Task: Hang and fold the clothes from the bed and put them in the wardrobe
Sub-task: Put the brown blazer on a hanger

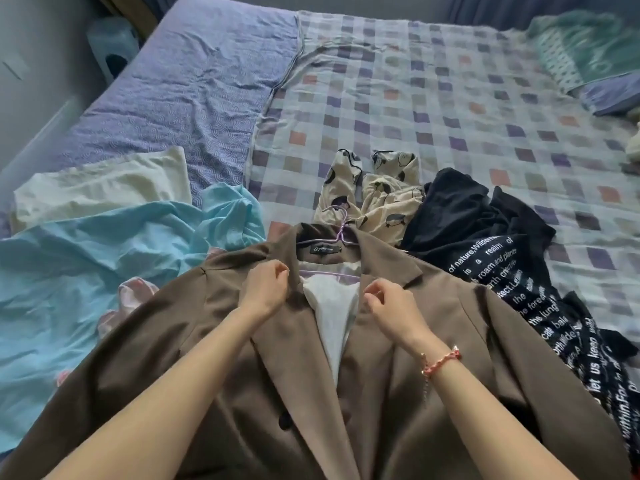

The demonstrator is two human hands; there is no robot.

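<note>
A brown blazer (433, 358) lies spread face up on the bed, front open, showing its white lining (334, 306). A lilac hanger (341, 233) sits inside its collar, hook pointing away from me. My left hand (268, 287) pinches the left lapel near the collar. My right hand (389, 304), with a red bracelet on the wrist, has curled fingers at the right lapel edge; whether it grips the cloth is unclear.
Around the blazer lie a light blue garment (86, 271), a cream one (104, 185), cream printed pyjamas (377, 195) and a black garment with white lettering (502, 258). A checked sheet (450, 98) covers the bed; pillows (588, 53) sit far right.
</note>
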